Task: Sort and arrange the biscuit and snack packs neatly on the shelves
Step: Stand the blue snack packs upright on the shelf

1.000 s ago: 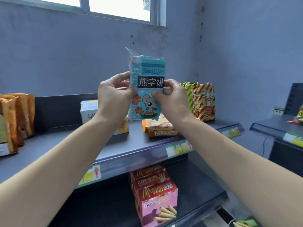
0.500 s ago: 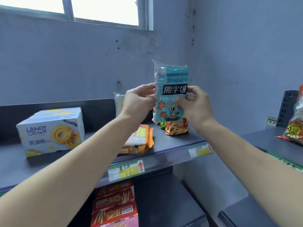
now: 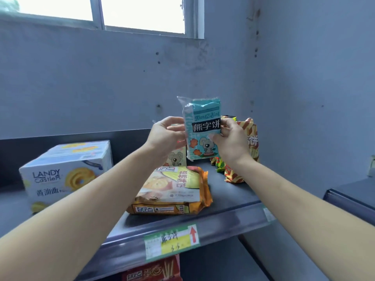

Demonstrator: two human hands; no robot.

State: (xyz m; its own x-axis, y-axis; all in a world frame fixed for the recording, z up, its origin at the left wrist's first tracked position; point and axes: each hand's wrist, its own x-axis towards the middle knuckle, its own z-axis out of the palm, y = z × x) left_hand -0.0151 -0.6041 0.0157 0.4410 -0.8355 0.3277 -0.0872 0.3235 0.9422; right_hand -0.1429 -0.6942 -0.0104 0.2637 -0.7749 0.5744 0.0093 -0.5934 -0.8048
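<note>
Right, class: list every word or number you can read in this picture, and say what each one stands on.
"熊字饼" and "XiongZiBing": teal pack.
"LANDY CastleR": white box.
Orange pack and price label: print too blurred to read surely.

Blue-grey walls (image 3: 101,82), bright window (image 3: 142,13)

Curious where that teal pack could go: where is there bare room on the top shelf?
Bare shelf shows at the right front, between the orange pack and the striped packs. The back is crowded: another koala pack stands behind the left hand, striped packs behind the right hand, both holding the teal pack. The left arm hides the gap beside the white box.
</note>
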